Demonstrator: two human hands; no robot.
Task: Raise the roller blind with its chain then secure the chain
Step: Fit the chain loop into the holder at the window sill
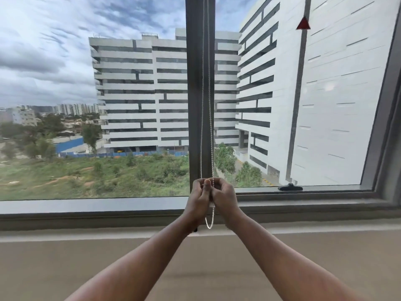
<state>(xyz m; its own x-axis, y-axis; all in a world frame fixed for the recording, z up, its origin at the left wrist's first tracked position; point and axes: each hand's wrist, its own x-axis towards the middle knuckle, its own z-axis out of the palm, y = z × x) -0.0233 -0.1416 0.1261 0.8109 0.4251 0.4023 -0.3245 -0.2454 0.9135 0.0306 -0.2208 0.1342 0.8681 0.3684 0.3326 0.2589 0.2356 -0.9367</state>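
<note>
the bead chain [203, 127] hangs as two thin white strands down the front of the dark grey window mullion [195, 94], running from the top edge of the view to the hands, which meet just in front of the lower end of the mullion. below the hands the chain ends in a short loop that dangles free between the two wrists, in front of the window frame's lower rail [86, 206]. a small pale piece shows between the heels of the hands, where the loop comes out; what it is cannot be told.

the left hand [198, 197] has its fingers curled inward and its grip closed on the chain, with a fingertip standing up beside the left strand. the right hand [223, 196] is curled the same way, its grip closed on the right strand, which disappears behind its fingers. the two hands touch each other, knuckles together. both bare forearms reach in from the bottom of the view and converge at the chain.

the roller blind itself does not show in the view; both panes are uncovered.

a black window handle [290, 187] lies on the lower frame of the right pane, well to the right of the hands. a red triangle sticker [303, 23] sits high on the right pane. under the frame runs a pale sill [325, 230], and below it a beige wall [65, 268]. through the glass stand white multi-storey buildings [130, 94] with dark window bands, green scrubland [86, 177] and a cloudy sky [43, 40].
</note>
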